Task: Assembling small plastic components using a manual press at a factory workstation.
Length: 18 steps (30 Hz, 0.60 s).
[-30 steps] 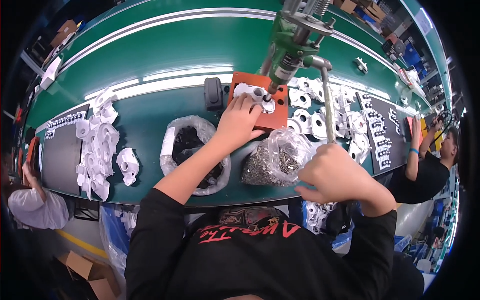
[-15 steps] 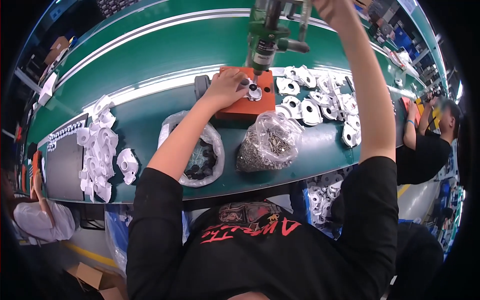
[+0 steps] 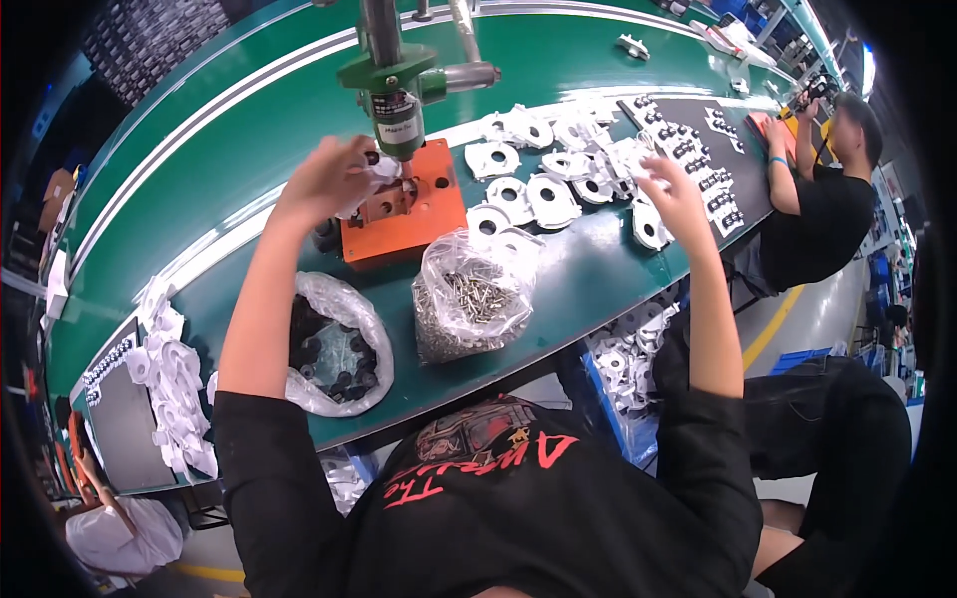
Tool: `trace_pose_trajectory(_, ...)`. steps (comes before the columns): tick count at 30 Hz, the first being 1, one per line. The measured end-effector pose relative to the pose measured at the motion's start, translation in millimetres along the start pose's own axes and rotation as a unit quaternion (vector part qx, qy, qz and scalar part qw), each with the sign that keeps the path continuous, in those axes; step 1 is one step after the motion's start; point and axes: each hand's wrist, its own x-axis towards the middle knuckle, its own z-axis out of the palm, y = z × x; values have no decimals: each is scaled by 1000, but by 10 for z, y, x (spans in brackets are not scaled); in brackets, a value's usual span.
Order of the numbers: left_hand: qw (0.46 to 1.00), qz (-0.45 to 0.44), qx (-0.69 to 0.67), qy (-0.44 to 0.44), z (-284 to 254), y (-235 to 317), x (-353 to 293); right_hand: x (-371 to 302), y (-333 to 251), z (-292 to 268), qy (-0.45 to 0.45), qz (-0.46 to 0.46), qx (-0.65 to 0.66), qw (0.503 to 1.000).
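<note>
Holding white part (image 3: 383,171) in left hand (image 3: 329,179), right hand (image 3: 680,197) grip unclear, press label (image 3: 401,132), shirt lettering (image 3: 554,452)

White parts (image 3: 564,207) look smooth and matt, the fastener bag (image 3: 441,327) glossy plastic.

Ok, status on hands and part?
Left hand holding white part at orange fixture. Right hand by white housings, contact unclear. Green press close to part.

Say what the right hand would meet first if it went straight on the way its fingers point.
Most likely the white part just ahead of the right hand; depth is unclear, so they may already touch.
</note>
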Motion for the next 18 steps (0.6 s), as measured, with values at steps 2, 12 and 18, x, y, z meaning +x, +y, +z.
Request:
trace_pose_trajectory(2, 999, -21, 15, 23, -73, 0, -47, -310, 380, 43, 82, -12, -87, 993)
trace_pose_trajectory(12, 886, -333, -101, 306, -7, -1475, -174, -628, 1179, 254, 197, 9, -125, 972)
trace_pose_trajectory(18, 912, -282, -240, 175, -105, -956, -872, -469, 1712, 369, 163, 74, -62, 982)
